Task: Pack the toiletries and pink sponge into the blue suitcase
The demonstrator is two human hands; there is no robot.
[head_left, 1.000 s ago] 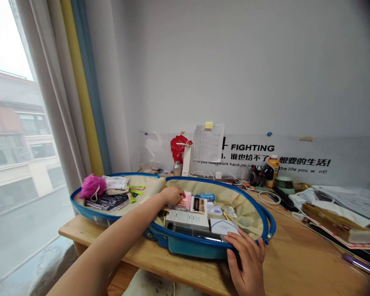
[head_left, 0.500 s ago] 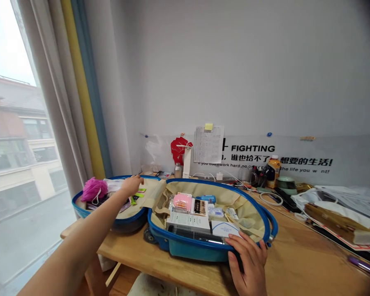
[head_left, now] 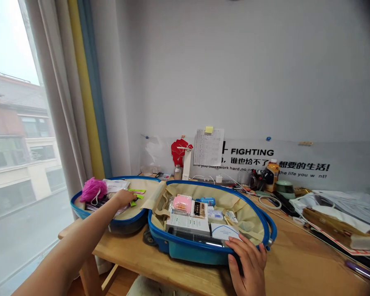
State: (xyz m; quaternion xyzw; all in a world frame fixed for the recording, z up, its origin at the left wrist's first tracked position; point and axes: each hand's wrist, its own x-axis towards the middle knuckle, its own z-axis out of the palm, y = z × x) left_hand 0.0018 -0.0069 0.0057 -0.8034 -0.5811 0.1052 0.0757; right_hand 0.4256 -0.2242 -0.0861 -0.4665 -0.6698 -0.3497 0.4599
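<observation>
A small blue suitcase (head_left: 200, 255) lies spread apart on the wooden table, its two halves side by side. In the left half, my left hand (head_left: 125, 198) reaches down beside some bright green packets (head_left: 137, 191); its fingertips are mostly hidden, so any hold on them cannot be made out. A pink bath puff (head_left: 94, 190) and a white packet (head_left: 115, 186) lie near it. My right hand (head_left: 248, 263) rests with spread fingers on the right half's front rim, next to a white box (head_left: 224, 231). That half also holds cotton swabs (head_left: 199, 209), a pink item (head_left: 182, 203) and a blue bottle (head_left: 208, 201).
Along the wall stand a small bottle (head_left: 177, 171), a white upright stand (head_left: 187, 164) and an orange bottle (head_left: 271, 176). Cables, a green-lidded jar (head_left: 285, 188) and a brown pouch (head_left: 329, 224) with plastic bags crowd the right side. A window and curtains (head_left: 58, 102) are at left.
My left hand has moved down and slightly left, closer to the green packets, uncovering more of the white packet. The right hand stays at the rim. The camera view has shifted slightly.
</observation>
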